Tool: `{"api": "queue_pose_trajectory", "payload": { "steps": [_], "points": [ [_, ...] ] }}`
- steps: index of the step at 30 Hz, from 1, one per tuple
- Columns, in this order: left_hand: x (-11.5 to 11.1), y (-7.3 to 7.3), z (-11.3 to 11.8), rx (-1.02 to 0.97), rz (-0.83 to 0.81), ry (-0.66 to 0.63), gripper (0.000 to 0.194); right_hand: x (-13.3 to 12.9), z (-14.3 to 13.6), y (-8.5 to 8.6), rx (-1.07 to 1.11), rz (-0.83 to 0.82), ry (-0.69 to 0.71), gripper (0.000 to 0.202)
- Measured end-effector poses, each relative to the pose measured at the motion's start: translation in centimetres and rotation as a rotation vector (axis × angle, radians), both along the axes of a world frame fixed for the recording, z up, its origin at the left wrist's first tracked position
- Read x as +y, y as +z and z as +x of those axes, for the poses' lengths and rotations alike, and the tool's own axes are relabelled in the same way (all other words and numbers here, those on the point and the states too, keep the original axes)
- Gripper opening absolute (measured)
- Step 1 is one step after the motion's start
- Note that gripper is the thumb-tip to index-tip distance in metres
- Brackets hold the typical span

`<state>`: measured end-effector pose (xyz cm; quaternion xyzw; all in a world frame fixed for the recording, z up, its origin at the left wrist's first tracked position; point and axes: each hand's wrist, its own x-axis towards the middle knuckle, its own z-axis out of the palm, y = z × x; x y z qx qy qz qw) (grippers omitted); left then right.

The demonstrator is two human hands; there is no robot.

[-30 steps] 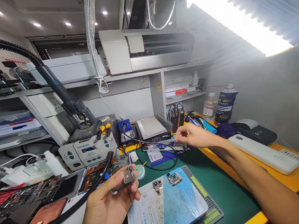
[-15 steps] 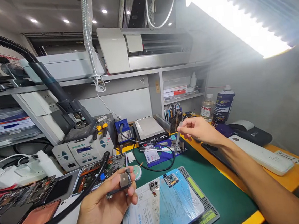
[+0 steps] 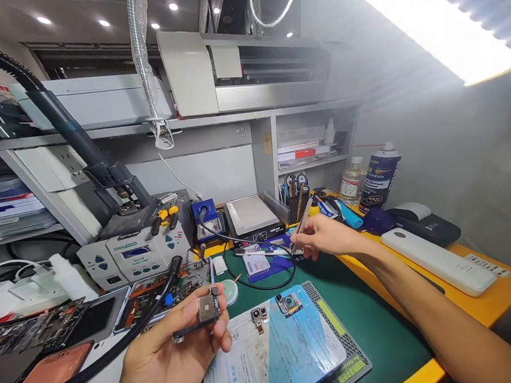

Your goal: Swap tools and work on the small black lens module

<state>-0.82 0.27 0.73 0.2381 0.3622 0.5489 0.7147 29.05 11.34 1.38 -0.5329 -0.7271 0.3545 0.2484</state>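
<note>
The fingers of the left hand [image 3: 160, 361] are closed in a light pinch on a phone camera module [image 3: 208, 307], held just above the left side of a blue-and-white box [image 3: 245, 361]; its edges rest on thumb and fingertips, so a loosened or tilted grip could let it slip, and pressure on its dark flex strip [image 3: 187, 333] could crease it. The right hand [image 3: 328, 234] has its fingers nearly together around slim metal tweezers [image 3: 305, 216], held steeply over the back of the green mat [image 3: 355, 301]. Near their lower end runs a loop of black cable [image 3: 290, 281]; if the tip or a finger catches it, the cable could drag the white-handled tool [image 3: 278, 252] or the blue packet [image 3: 280, 265] beneath it. Two more camera modules lie loose on the box, the smaller dual-lens one [image 3: 259, 315] left of the larger one [image 3: 289, 303]; a brush from wrist or sleeveless forearm could scratch a lens or sweep one off. The thick black hose [image 3: 148, 322] passes beside the left hand, where a snag could jolt that pinch.
</note>
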Motion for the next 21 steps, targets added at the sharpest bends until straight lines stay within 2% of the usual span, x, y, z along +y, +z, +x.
{"api": "queue_pose_trajectory", "payload": {
  "steps": [4,8,14,21],
  "points": [
    [0.1,-0.2,-0.1,0.014,-0.012,0.007,0.027,0.2,-0.7,0.1,0.214,-0.065,0.063,0.033],
    [0.1,-0.2,-0.2,0.009,0.002,0.008,0.026,0.4,-1.8,-1.0,0.254,-0.072,0.068,0.034],
    [0.1,-0.2,-0.3,-0.007,-0.010,0.023,0.027,0.6,-2.8,-2.5,0.374,-0.135,-0.054,0.030],
    [0.1,-0.5,-0.4,-0.005,-0.006,0.015,0.027,0.6,-3.4,-2.8,0.432,-0.227,-0.118,0.030]
  ]
}}
